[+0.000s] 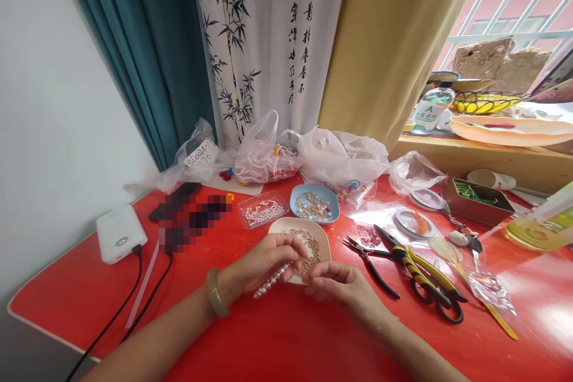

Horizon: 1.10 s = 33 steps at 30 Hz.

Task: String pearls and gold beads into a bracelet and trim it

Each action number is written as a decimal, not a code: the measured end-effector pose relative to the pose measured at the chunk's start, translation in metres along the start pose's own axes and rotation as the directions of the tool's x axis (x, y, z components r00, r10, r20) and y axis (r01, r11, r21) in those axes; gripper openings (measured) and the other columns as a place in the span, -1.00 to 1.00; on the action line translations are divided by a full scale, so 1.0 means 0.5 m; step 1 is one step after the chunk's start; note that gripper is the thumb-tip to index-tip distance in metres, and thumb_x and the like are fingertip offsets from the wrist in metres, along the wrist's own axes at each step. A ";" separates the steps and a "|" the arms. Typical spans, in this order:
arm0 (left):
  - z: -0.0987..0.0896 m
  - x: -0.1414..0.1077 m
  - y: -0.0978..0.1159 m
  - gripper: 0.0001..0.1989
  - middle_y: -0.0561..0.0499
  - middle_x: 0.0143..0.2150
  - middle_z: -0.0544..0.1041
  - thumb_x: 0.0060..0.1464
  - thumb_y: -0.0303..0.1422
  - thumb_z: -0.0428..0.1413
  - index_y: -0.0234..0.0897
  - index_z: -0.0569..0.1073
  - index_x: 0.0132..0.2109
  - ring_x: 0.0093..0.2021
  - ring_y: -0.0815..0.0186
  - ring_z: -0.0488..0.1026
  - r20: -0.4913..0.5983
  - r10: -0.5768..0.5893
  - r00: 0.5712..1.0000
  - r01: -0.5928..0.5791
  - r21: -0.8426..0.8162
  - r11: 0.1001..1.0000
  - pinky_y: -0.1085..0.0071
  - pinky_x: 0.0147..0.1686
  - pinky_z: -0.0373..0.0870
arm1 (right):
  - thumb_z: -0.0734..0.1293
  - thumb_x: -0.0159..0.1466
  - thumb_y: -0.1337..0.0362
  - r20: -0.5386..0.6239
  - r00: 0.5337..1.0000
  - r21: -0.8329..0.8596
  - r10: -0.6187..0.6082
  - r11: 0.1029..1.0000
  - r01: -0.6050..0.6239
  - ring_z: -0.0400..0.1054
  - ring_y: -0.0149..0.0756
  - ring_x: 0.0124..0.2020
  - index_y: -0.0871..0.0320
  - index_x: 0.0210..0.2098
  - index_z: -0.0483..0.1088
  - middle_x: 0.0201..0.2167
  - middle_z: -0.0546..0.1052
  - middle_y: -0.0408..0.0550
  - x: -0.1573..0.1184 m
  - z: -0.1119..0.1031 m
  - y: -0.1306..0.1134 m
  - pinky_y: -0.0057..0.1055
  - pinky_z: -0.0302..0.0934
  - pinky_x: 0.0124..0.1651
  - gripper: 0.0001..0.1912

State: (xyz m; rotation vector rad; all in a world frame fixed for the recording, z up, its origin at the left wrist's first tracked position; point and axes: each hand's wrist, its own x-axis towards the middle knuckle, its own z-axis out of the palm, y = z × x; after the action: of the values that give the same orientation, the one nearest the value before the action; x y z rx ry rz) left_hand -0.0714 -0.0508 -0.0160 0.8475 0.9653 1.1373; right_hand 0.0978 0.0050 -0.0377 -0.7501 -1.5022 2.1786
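Observation:
A short string of pearl beads [272,280] hangs from my left hand [268,259], whose fingers are closed on it. My right hand [342,286] faces it a little to the right, thumb and fingertips pinched together. Whatever lies in that pinch is too small to make out. Both hands are over the near edge of a white dish [280,227] of small gold beads [311,248]. Behind it stand a clear tray [244,219] of pearl beads [263,212] and a blue dish [295,192] with gold and mixed pieces.
Pliers [373,262] and yellow-black-handled tools [423,274] lie to the right. Plastic bags [342,158] line the back of the red table [250,340]. A white power bank [120,233] with a cable stands left. A box [478,203] and a bottle [544,221] are far right.

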 end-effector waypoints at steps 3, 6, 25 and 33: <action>-0.003 0.000 0.002 -0.91 0.12 -0.59 0.35 -0.13 -0.49 0.03 -0.36 0.37 -0.37 -0.71 0.60 0.15 0.001 -0.021 1.000 0.021 0.016 1.000 0.62 -0.70 -0.02 | 0.42 -0.05 0.25 -0.036 0.999 0.064 0.022 0.998 -0.020 0.41 -0.45 -0.46 0.20 -0.49 0.44 -0.44 0.53 -0.11 0.000 0.001 -0.005 -0.56 0.24 -0.37 -0.85; -0.002 -0.001 0.005 -0.90 0.11 -0.59 0.37 -0.11 -0.46 0.04 -0.35 0.36 -0.34 -0.73 0.60 0.13 0.017 -0.023 1.000 0.022 0.038 0.999 0.62 -0.72 -0.06 | 0.43 -0.07 0.26 -0.077 0.994 0.087 0.074 0.994 -0.067 0.43 -0.42 -0.43 0.20 -0.48 0.45 -0.37 0.53 -0.07 -0.001 0.004 -0.010 -0.55 0.26 -0.37 -0.83; 0.007 -0.007 0.001 -0.91 0.07 -0.58 0.43 -0.08 -0.49 0.02 -0.36 0.36 -0.34 -0.69 0.56 0.25 0.048 0.004 0.999 -0.007 0.061 0.998 0.65 -0.70 0.11 | 0.44 -0.05 0.37 0.087 0.989 0.258 0.119 0.956 -0.138 0.42 -0.44 -0.39 0.23 -0.49 0.47 -0.48 0.53 -0.09 -0.008 0.000 -0.003 -0.59 0.25 -0.29 -0.89; 0.002 -0.004 -0.003 -0.89 0.06 -0.58 0.42 -0.07 -0.47 0.03 -0.38 0.38 -0.32 -0.56 0.49 0.34 0.017 0.034 0.999 -0.036 0.096 0.995 0.58 -0.53 0.23 | 0.44 -0.07 0.39 0.111 0.987 0.302 0.117 0.942 -0.146 0.42 -0.44 -0.42 0.24 -0.51 0.47 -0.49 0.52 -0.11 -0.010 -0.002 -0.003 -0.54 0.26 -0.25 -0.90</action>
State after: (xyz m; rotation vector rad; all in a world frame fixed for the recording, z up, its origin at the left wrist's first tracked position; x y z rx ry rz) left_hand -0.0701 -0.0529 -0.0165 0.9527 1.0027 1.1196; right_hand 0.1025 0.0030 -0.0356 -0.6676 -1.1362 2.5014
